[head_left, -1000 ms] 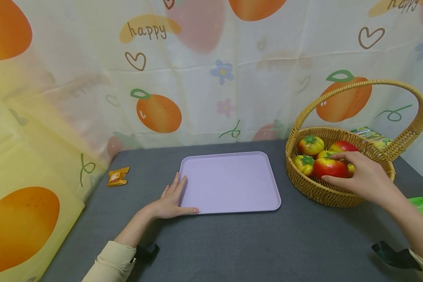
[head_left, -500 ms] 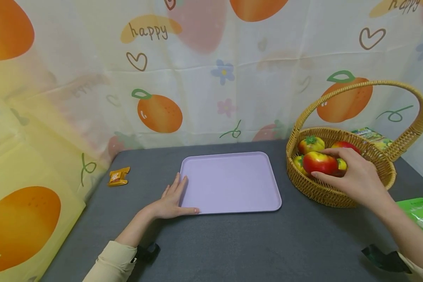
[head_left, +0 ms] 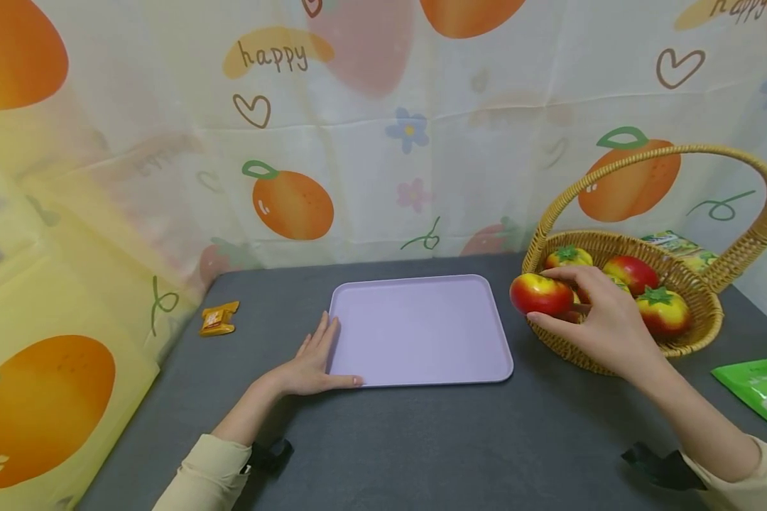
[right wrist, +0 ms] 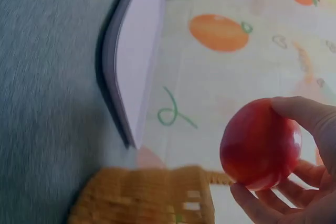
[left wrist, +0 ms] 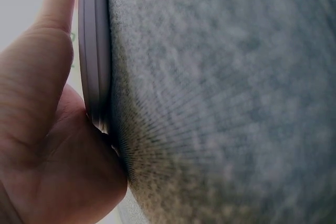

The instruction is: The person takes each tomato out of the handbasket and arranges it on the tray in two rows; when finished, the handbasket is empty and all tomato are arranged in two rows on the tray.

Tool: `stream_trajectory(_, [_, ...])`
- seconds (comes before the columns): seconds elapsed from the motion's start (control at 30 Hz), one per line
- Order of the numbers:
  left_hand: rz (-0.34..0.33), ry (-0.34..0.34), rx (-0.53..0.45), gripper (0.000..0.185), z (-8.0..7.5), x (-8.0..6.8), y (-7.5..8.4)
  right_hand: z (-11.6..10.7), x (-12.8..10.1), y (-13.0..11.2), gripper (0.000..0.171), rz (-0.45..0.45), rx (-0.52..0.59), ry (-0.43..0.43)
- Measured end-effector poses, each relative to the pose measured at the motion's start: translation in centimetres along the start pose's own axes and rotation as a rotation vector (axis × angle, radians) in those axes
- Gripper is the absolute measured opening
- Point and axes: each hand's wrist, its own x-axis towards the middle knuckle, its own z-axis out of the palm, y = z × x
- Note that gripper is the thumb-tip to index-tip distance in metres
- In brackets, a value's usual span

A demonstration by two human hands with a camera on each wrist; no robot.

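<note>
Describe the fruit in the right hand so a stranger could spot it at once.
On the grey table stands a tall-handled wicker basket. At its left edge in the head view, the right hand grips a red-and-yellow fruit. It alone is held; the other fruits lie in the basket.

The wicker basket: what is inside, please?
Inside the wicker basket are red and yellow fruits, some with green leafy tops. The right hand, holding another fruit, covers part; what lies behind cannot be seen.
</note>
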Motion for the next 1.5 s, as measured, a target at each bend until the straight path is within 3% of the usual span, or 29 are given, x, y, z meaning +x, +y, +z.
stream_trajectory(0.43, [-0.005,0.004,0.008,0.120,0.0,-0.1,0.1,4.5,1.2,-1.7,0.054,-0.136,0.085,0.011])
stream_trajectory(0.97, [-0.001,-0.004,0.015,0.118,-0.1,0.0,0.0,9.9,3.4,-3.6,0.056,-0.092,0.253,-0.089])
stream_trajectory(1.5, [0.008,-0.001,0.029,0.116,0.0,-0.1,0.0,14.8,5.4,-6.1,0.055,-0.033,0.292,-0.186])
